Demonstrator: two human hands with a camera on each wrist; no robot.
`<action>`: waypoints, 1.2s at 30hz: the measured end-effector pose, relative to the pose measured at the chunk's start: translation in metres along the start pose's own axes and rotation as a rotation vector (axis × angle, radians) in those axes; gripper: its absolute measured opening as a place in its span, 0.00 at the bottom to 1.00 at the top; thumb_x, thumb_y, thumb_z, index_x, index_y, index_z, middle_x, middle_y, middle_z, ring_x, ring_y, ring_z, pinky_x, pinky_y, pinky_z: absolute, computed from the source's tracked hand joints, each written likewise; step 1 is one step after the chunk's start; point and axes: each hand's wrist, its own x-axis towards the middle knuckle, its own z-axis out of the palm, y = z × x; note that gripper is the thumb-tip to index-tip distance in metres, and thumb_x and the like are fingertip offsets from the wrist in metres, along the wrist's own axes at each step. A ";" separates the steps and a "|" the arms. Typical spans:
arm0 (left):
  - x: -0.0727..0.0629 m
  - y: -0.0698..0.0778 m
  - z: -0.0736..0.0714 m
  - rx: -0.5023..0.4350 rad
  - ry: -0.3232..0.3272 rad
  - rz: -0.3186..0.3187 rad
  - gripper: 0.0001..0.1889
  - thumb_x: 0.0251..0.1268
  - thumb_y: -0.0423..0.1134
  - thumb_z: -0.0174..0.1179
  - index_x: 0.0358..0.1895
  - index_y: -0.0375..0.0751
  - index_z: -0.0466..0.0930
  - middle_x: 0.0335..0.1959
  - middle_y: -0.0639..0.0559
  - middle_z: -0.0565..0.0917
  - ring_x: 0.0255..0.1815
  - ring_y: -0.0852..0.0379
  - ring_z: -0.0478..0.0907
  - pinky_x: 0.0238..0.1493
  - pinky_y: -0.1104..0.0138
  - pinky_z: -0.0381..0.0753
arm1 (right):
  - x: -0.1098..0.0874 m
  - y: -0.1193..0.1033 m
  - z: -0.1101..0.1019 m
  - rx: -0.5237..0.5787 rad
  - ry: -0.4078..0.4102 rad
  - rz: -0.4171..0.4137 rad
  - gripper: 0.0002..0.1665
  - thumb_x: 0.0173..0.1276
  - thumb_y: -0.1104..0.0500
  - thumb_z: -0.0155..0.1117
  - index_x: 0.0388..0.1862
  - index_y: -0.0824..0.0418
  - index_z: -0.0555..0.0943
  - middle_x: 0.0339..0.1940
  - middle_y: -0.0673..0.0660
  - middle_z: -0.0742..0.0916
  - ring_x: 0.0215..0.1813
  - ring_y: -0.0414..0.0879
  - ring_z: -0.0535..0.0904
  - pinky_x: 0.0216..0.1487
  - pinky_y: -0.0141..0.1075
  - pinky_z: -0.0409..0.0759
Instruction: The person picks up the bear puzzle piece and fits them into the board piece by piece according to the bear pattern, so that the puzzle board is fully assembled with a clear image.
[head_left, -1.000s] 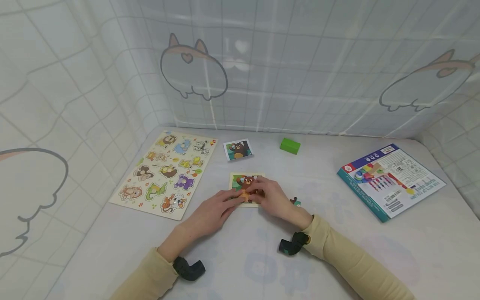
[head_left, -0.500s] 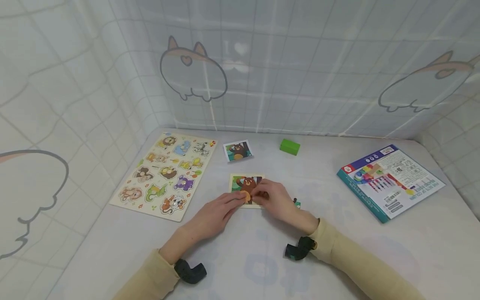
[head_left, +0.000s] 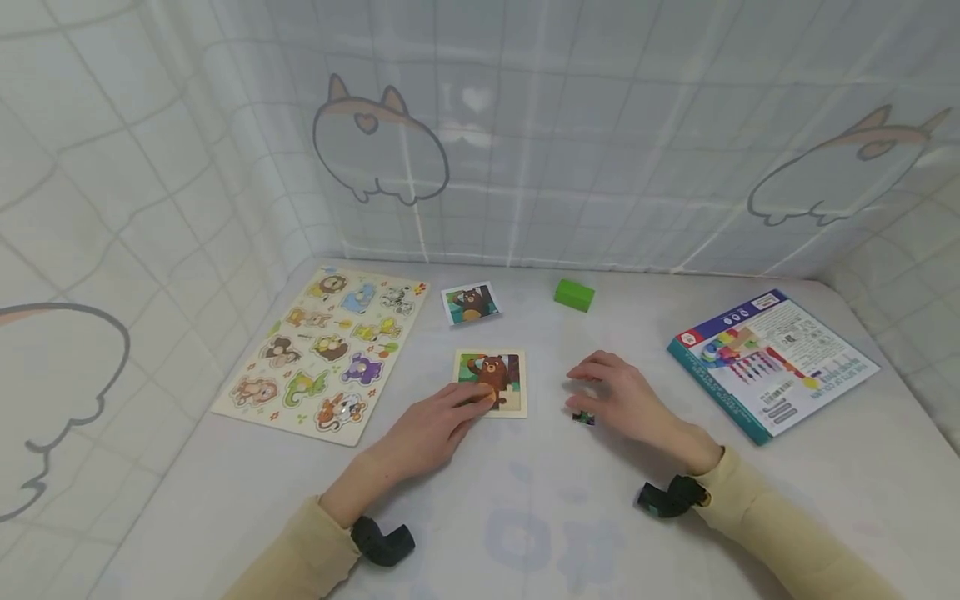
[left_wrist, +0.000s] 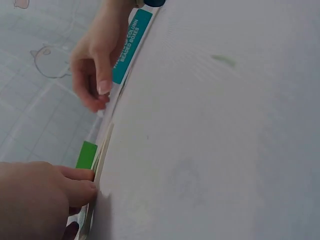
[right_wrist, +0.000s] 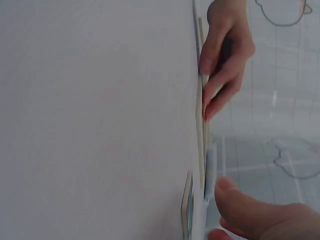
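Observation:
A small square bear jigsaw puzzle (head_left: 491, 368) lies on the table in front of me in the head view. Its lower right corner shows bare pale wood. My left hand (head_left: 423, 429) rests on the puzzle's lower left part, its fingertips over the bear's belly. To the right, a loose jigsaw piece (head_left: 583, 417) with dark and green print lies on the table. Over that piece hovers my right hand (head_left: 630, 402), thumb and fingers apart. In the right wrist view the thumb (right_wrist: 227, 186) is above the piece (right_wrist: 187, 205), which lies flat.
A wooden animal puzzle board (head_left: 300, 421) lies at left. Behind the bear puzzle are a bear picture card (head_left: 470, 302) and a green block (head_left: 574, 295). A flat printed box (head_left: 780, 367) lies at right. Fabric walls (head_left: 525, 167) rise behind and at the sides.
My right hand has left the puzzle's lower right and moved right, over the loose piece. The puzzle's bare corner now shows. My left hand has stayed on the puzzle.

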 end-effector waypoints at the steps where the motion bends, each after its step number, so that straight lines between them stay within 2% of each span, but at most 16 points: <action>1: 0.000 0.000 0.000 -0.010 0.001 -0.003 0.20 0.76 0.38 0.55 0.68 0.44 0.76 0.70 0.52 0.73 0.72 0.53 0.68 0.69 0.57 0.75 | -0.003 0.004 -0.003 -0.006 0.001 0.009 0.19 0.56 0.55 0.80 0.46 0.58 0.87 0.43 0.50 0.84 0.46 0.45 0.80 0.44 0.41 0.83; 10: -0.001 -0.004 0.001 -0.094 0.008 0.005 0.21 0.77 0.38 0.54 0.69 0.44 0.75 0.73 0.52 0.71 0.75 0.53 0.65 0.74 0.56 0.69 | -0.020 0.024 -0.012 0.006 -0.056 0.052 0.22 0.51 0.48 0.83 0.44 0.53 0.87 0.43 0.47 0.81 0.43 0.42 0.72 0.41 0.32 0.76; 15: -0.001 -0.005 0.001 -0.090 0.013 0.011 0.21 0.76 0.37 0.55 0.69 0.44 0.74 0.73 0.51 0.71 0.75 0.52 0.65 0.74 0.56 0.68 | -0.019 0.023 -0.014 0.027 -0.083 0.043 0.18 0.52 0.49 0.82 0.40 0.49 0.86 0.42 0.44 0.81 0.44 0.41 0.72 0.44 0.34 0.77; 23: -0.001 -0.003 0.000 -0.090 -0.015 -0.002 0.22 0.76 0.37 0.55 0.70 0.46 0.73 0.73 0.51 0.71 0.75 0.51 0.65 0.74 0.56 0.69 | -0.020 0.022 -0.013 0.062 -0.118 0.042 0.12 0.57 0.53 0.79 0.38 0.50 0.86 0.40 0.45 0.82 0.45 0.42 0.74 0.46 0.36 0.78; 31: -0.001 -0.003 0.000 -0.086 -0.006 0.006 0.21 0.76 0.38 0.55 0.70 0.46 0.74 0.72 0.51 0.72 0.75 0.51 0.66 0.73 0.56 0.70 | -0.022 0.018 -0.012 0.003 -0.120 0.007 0.17 0.53 0.49 0.82 0.38 0.50 0.84 0.41 0.45 0.81 0.46 0.41 0.72 0.48 0.35 0.80; 36: -0.001 -0.003 0.000 -0.090 -0.005 0.003 0.21 0.76 0.38 0.55 0.70 0.45 0.74 0.72 0.51 0.72 0.75 0.51 0.66 0.73 0.56 0.70 | -0.021 0.019 -0.011 0.025 -0.106 -0.006 0.14 0.54 0.52 0.81 0.37 0.51 0.85 0.40 0.45 0.81 0.45 0.41 0.73 0.45 0.35 0.79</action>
